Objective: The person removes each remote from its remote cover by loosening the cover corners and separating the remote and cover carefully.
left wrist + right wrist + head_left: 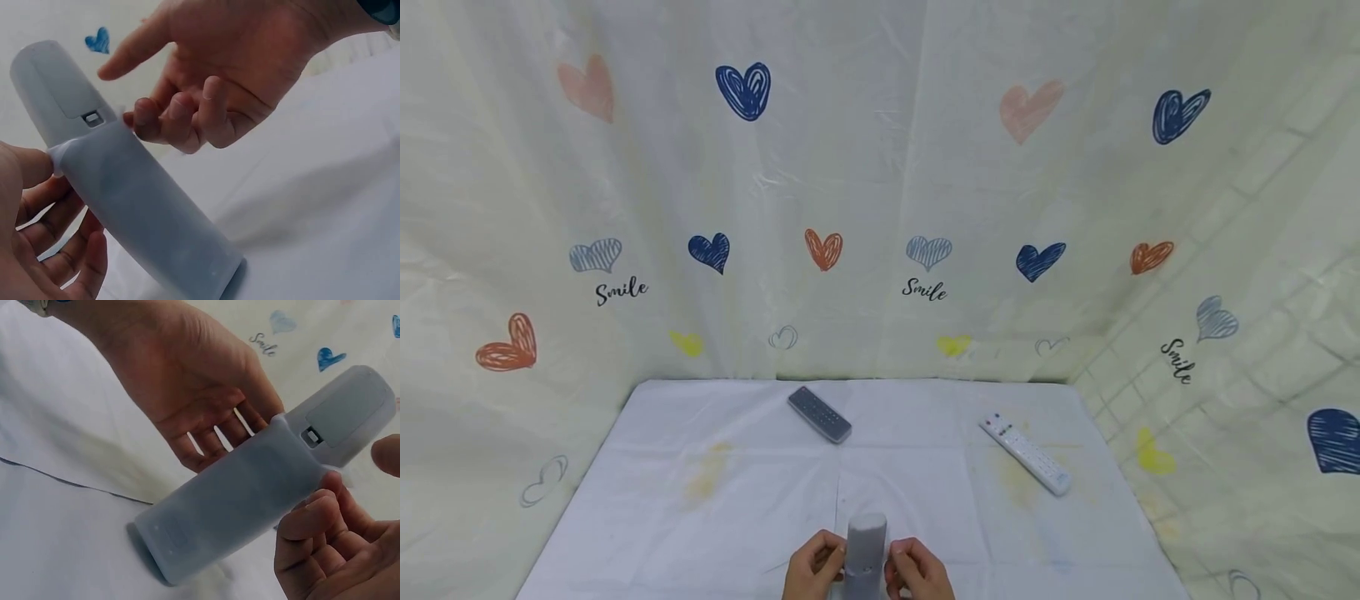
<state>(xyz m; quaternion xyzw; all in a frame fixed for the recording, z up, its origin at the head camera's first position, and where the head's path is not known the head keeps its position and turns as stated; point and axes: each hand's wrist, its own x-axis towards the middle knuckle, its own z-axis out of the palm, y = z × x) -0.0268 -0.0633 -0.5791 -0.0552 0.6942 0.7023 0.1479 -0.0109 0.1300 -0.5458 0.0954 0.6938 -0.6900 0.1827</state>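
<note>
A grey remote control [867,537] stands on end, its lower part inside a translucent sleeve-like cover [144,200]. Its upper back, with the battery lid [347,412] and a small latch opening, sticks out of the cover. My left hand [815,567] holds the cover's rim at the left edge, thumb in front and fingers behind. On the other side, my right hand [917,571] has its fingers bent, a fingertip at the rim. The right thumb [134,50] is stretched out, away from the remote. The lower end of the cover meets the table in the wrist views.
A dark remote control [819,414] lies at the back of the white-covered table [910,475], left of its middle. Toward the right lies a white remote control [1025,452]. Behind and beside the table hangs a curtain [865,167] printed with hearts.
</note>
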